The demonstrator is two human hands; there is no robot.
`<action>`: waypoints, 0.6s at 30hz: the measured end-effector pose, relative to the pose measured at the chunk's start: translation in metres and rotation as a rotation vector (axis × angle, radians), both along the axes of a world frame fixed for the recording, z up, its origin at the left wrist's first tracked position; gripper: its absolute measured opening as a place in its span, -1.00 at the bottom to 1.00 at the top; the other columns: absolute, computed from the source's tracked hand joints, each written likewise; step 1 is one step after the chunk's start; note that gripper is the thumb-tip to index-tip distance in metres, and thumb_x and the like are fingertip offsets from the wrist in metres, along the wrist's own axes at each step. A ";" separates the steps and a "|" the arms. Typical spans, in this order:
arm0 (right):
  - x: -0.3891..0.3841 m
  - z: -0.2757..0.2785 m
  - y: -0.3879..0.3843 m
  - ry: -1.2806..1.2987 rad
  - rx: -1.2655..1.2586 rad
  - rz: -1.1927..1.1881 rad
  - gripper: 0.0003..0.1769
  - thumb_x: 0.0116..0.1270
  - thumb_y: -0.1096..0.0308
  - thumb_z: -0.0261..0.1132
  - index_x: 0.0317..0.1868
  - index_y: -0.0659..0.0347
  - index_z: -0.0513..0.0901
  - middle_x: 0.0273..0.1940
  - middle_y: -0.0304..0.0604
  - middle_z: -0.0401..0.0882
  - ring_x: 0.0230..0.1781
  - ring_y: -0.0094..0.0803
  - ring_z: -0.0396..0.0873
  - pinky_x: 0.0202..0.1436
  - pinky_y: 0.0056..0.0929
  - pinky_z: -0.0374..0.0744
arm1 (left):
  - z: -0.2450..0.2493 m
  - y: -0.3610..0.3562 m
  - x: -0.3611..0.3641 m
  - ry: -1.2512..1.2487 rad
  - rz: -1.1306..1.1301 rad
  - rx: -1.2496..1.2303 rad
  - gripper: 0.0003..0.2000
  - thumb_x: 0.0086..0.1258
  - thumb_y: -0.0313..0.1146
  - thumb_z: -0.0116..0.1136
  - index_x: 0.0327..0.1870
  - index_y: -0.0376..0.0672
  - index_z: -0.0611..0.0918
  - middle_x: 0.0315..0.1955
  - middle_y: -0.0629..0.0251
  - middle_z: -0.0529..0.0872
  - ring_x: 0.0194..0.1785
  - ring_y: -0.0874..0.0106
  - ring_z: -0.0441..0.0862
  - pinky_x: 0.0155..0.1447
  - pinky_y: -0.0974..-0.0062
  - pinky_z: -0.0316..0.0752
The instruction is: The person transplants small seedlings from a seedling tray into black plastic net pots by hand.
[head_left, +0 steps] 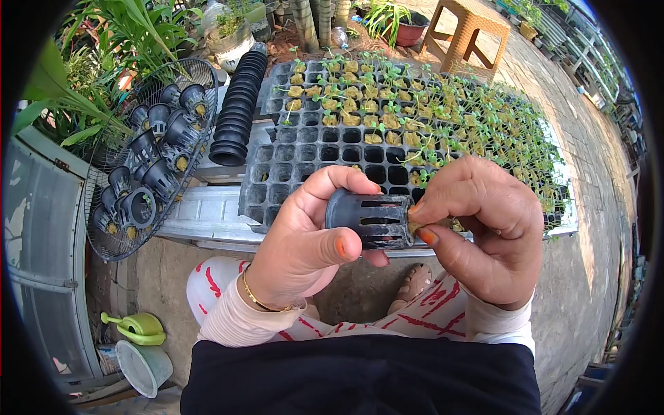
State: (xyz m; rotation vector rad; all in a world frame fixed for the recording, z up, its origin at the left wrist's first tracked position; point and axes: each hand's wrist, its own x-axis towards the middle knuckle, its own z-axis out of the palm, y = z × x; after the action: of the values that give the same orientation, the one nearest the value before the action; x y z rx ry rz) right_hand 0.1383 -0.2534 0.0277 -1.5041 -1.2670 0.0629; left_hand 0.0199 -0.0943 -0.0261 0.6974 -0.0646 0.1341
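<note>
A black slotted net cup lies sideways between my hands, its wide rim to the left. My left hand is wrapped round the rim end, thumb in front and fingers behind. At the narrow slotted end, my right hand pinches a small brownish piece with thumb and index finger; most of that piece is hidden by the fingers. Behind my hands is a black seedling tray, with many cells holding yellowish plugs and green seedlings.
To the left, a wire basket holds several black net cups. A long stack of black cups lies beside the tray. A woven stool stands behind. On the floor at lower left are a green watering can and a bucket.
</note>
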 end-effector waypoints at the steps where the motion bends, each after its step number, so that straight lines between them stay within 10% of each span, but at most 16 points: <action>1: 0.002 -0.001 0.000 -0.003 0.022 0.035 -0.83 -0.14 0.50 0.37 -0.43 0.27 0.66 -0.47 -0.15 0.58 -0.45 -0.40 0.50 -0.37 -0.51 0.36 | 0.000 0.000 0.000 -0.002 0.002 0.017 -0.43 0.13 -0.25 0.47 0.11 -0.18 0.41 -0.05 0.20 0.62 -0.02 0.39 0.65 -0.08 0.44 0.68; 18: 0.008 0.003 -0.004 -0.118 0.001 0.147 -0.76 -0.04 0.54 0.45 -0.31 0.32 0.63 -0.32 -0.11 0.64 -0.32 -0.36 0.54 -0.29 -0.45 0.45 | -0.002 0.000 -0.001 -0.014 -0.047 0.021 -0.43 0.14 -0.26 0.46 0.11 -0.20 0.42 -0.03 0.19 0.60 0.00 0.39 0.64 -0.09 0.44 0.69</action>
State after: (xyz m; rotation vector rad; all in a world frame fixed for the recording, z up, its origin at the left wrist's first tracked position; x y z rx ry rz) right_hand 0.1462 -0.2573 0.0312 -1.4290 -1.4717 0.0708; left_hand 0.0188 -0.0940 -0.0284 0.7154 -0.0961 0.0930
